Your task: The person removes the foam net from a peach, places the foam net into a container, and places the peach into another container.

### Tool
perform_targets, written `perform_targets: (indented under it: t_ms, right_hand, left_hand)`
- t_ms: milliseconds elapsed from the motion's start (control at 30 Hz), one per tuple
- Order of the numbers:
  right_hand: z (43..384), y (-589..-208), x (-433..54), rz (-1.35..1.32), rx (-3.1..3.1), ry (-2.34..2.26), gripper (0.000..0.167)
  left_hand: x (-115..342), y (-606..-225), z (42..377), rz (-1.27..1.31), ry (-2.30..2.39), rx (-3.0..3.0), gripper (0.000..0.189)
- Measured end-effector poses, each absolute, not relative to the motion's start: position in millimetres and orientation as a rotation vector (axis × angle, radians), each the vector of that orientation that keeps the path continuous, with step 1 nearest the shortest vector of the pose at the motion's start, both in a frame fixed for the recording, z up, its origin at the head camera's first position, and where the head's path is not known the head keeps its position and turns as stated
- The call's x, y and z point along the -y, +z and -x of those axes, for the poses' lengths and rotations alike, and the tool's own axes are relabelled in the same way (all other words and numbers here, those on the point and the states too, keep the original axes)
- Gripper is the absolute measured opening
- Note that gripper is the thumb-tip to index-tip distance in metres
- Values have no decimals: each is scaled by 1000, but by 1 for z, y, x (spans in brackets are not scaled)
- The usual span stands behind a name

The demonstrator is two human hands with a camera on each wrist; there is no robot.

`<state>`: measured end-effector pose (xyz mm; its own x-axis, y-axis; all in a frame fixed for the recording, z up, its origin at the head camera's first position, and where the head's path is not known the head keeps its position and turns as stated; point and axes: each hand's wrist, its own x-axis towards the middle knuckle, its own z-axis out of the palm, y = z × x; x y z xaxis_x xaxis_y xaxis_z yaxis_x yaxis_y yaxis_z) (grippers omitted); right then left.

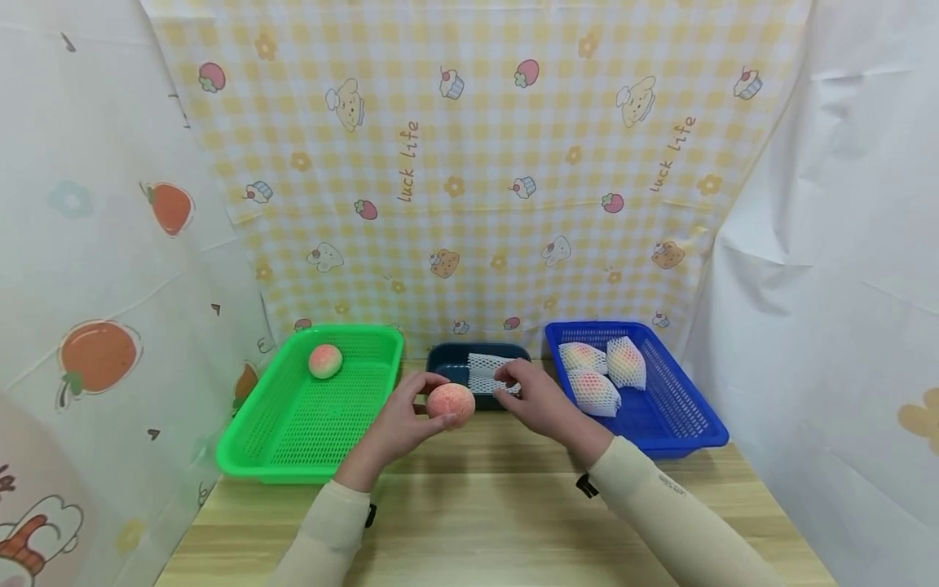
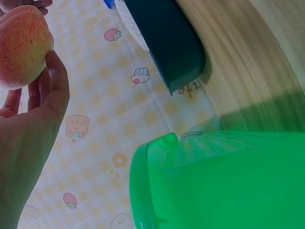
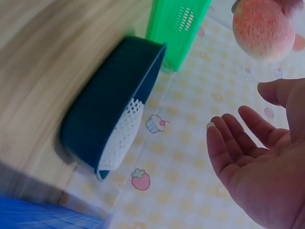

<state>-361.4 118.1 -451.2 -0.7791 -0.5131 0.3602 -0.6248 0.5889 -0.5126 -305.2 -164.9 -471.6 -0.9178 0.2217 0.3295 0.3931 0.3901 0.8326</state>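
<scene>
A pinkish-orange peach [image 1: 451,405] is held up in my left hand [image 1: 402,420], fingers and thumb curled about its side. In the left wrist view the same peach [image 2: 24,47] shows at the top left. My right hand [image 1: 539,398] hovers over the dark teal box [image 1: 447,359], its fingers loosely bent. The right wrist view shows that hand [image 3: 259,157] with nothing in it, a little apart from the peach [image 3: 264,28]. White foam net sleeves [image 1: 484,373] lie in the teal box, partly hidden behind the right hand.
On the left stands a green basket [image 1: 315,471] with one peach [image 1: 325,361] in it. A blue basket [image 1: 678,395] on the right holds several peaches in white foam nets [image 1: 594,393]. The wooden table [image 1: 469,522] carries all of these, and a checked cloth [image 1: 469,228] hangs behind.
</scene>
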Motion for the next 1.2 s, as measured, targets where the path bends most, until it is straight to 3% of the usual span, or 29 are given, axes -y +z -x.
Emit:
perform_targets:
  t_ms: [300, 767, 1200]
  right_hand:
    - [347, -456, -124, -1012, 2641, 907, 27]
    - [341, -464, -125, -1000, 2656, 916, 15]
    - [340, -470, -129, -983, 2675, 984, 12]
  left_hand:
    - [167, -474, 305, 536, -1552, 2491, 55]
    - [171, -468, 303, 559, -1526, 2545, 54]
    - [201, -421, 301, 680, -1310, 2678, 59]
